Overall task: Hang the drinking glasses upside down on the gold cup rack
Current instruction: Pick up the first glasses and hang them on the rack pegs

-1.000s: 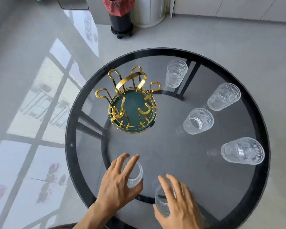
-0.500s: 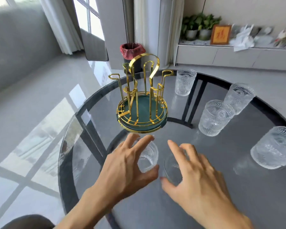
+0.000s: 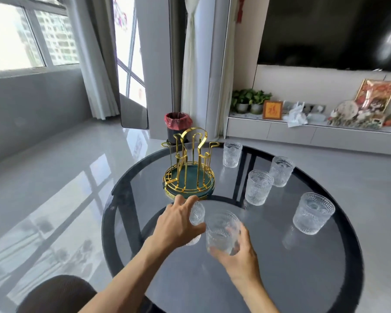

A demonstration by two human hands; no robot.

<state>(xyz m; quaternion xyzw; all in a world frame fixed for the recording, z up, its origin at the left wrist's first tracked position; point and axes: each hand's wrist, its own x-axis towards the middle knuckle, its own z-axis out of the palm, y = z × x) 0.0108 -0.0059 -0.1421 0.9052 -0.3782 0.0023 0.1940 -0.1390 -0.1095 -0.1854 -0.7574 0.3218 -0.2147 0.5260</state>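
The gold cup rack (image 3: 189, 168) with a green base stands bare on the round dark glass table (image 3: 325, 267). My left hand (image 3: 178, 224) wraps around a ribbed clear glass (image 3: 197, 214) just in front of the rack. My right hand (image 3: 237, 254) grips a second ribbed glass (image 3: 221, 233) from the right side, upright, beside the first. Several more upright glasses stand to the right: one behind the rack (image 3: 232, 154), two in the middle (image 3: 258, 187) (image 3: 281, 171), one near the right edge (image 3: 313, 213).
A dark chair back (image 3: 57, 294) sits at the lower left, close to the table edge. A bin with a red liner (image 3: 177, 125) stands on the floor beyond the table. A low cabinet with plants and frames runs along the far wall.
The view has tilted up from the tabletop to the room. Both hands, open and reaching before, have closed around the two nearest glasses.
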